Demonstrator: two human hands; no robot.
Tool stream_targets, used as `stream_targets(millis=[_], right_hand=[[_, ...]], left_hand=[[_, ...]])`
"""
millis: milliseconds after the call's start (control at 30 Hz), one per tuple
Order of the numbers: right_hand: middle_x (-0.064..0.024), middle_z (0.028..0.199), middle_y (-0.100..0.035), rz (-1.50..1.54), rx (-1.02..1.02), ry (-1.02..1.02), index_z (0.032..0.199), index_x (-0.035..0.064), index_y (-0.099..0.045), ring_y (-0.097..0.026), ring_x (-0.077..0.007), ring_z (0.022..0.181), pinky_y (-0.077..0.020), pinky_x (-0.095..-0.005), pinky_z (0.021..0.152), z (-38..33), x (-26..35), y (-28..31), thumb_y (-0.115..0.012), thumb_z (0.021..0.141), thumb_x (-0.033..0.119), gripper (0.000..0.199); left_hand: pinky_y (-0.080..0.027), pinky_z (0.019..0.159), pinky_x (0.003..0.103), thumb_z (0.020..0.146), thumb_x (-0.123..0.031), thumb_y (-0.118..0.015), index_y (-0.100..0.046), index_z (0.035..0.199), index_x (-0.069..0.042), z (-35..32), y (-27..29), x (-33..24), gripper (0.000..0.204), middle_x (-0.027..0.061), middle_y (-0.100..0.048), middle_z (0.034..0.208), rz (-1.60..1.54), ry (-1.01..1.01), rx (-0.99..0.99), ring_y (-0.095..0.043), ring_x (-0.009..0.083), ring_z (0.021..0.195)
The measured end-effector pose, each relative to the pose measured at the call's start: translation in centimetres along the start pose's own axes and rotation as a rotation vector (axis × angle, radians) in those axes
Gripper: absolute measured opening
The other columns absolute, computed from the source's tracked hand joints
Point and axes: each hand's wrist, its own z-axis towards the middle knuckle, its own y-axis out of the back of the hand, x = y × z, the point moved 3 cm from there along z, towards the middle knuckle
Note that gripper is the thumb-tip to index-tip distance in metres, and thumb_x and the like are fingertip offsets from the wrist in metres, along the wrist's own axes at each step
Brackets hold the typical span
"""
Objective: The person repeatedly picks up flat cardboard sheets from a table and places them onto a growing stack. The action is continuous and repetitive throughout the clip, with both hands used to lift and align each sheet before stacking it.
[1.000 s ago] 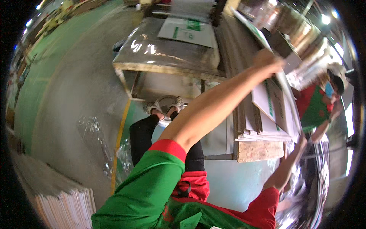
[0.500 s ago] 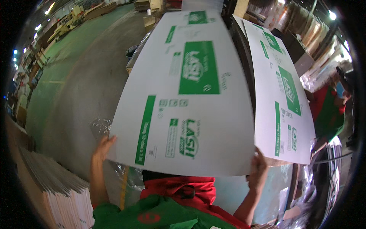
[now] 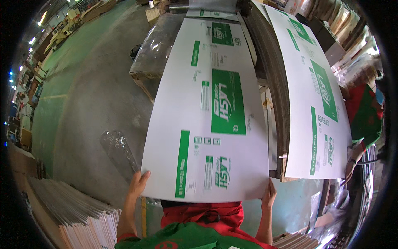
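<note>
Green-printed white cardboard sheet (image 3: pixel 209 106), held out before the body, far end over the plastic-covered table (image 3: pixel 153 54). Clamped on its near corners: at left, fingers of the left hand (image 3: pixel 139 182); at right, those of the right hand (image 3: pixel 269 193). Farther right, cardboard stack (image 3: pixel 304 95) topped with matching print.

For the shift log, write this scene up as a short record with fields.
Left hand: holds the long sheet at its near left corner
Right hand: holds its near right corner
Sheet: white with green print, stretching away from the person
Right side: brown-edged stack, similarly printed sheet over it
Far right: co-worker in red and green
Left floor: clear plastic
</note>
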Motion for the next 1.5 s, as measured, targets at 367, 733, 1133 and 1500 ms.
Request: stream_targets(millis=[367,733,1133,1500], right_hand=[[-0.0166,0.133,-0.061,-0.131,0.012,0.259,0.135,-0.0032,-0.056,-0.056,-0.0238,0.123,-0.0399,-0.0348,0.107,17.5,2.1,-11.9,-0.048,0.102,0.013,0.038],[-0.0183,0.130,-0.063,-0.130,-0.068,0.318,0.132,-0.0029,-0.059,-0.059,-0.0285,0.121,-0.0423,-0.0373,0.105,29.6,0.5,-18.0,-0.046,0.102,0.017,0.038],[-0.0168,0.126,-0.059,-0.529,0.117,1.126,0.126,0.0026,-0.059,-0.056,-0.0347,0.117,-0.0444,-0.0452,0.101,5.6,26.1,-4.1,-0.059,0.086,0.012,0.041],[-0.0137,0.162,-0.023,-0.597,-0.127,0.626,0.155,0.0166,-0.030,-0.011,-0.0347,0.151,-0.0086,-0.0458,0.122,11.4,12.5,6.2,-0.030,0.105,0.048,0.059]], left_hand=[[-0.048,0.091,0.039,0.093,-0.061,-0.056,-0.060,0.121,0.003,19.9,0.3,-3.2,0.069,0.0153,-0.064,0.112,-0.036,0.039,0.028,-0.060,0.0246,0.107],[-0.050,0.080,0.036,0.092,-0.061,-0.059,-0.064,0.108,0.006,33.3,-1.1,1.7,0.068,0.0151,-0.067,0.102,-0.092,0.057,-0.034,-0.063,0.0210,0.092],[-0.044,0.100,0.046,0.091,-0.040,-0.067,-0.041,0.142,0.004,35.6,-4.5,-6.7,0.073,0.0256,-0.050,0.138,0.855,-0.406,-0.610,-0.054,0.0412,0.121],[-0.053,0.079,0.033,0.097,-0.047,-0.060,-0.061,0.121,0.003,-2.0,-37.6,-25.6,0.056,0.0088,-0.068,0.101,-0.435,-0.205,0.848,-0.064,0.0158,0.087]])
